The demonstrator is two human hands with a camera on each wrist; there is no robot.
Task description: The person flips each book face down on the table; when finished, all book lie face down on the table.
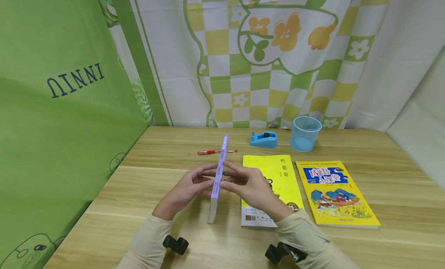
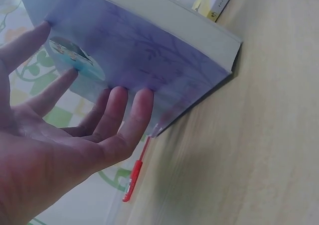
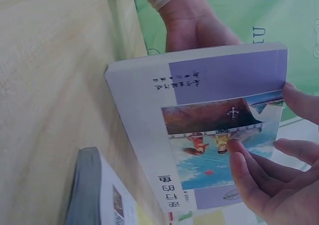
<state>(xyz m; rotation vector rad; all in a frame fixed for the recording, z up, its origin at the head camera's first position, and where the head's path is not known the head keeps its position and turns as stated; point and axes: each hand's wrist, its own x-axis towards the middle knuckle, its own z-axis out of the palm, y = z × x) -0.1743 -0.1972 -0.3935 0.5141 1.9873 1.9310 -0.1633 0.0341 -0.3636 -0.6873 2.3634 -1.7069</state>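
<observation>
A purple book stands on edge over the wooden table with its spine upward. My left hand lays its fingertips against one cover, which is bluish purple with a small round picture in the left wrist view. On the opposite side, fingertips of my right hand press the illustrated front cover. The book is steadied between both hands, and neither hand wraps round it. Behind the book lies a red pen, partly hidden by it.
A yellow and white book lies flat beneath the right forearm. To its right is another yellow book with a blue title panel. A blue tape dispenser and a blue mesh cup stand at the back, before a patterned curtain.
</observation>
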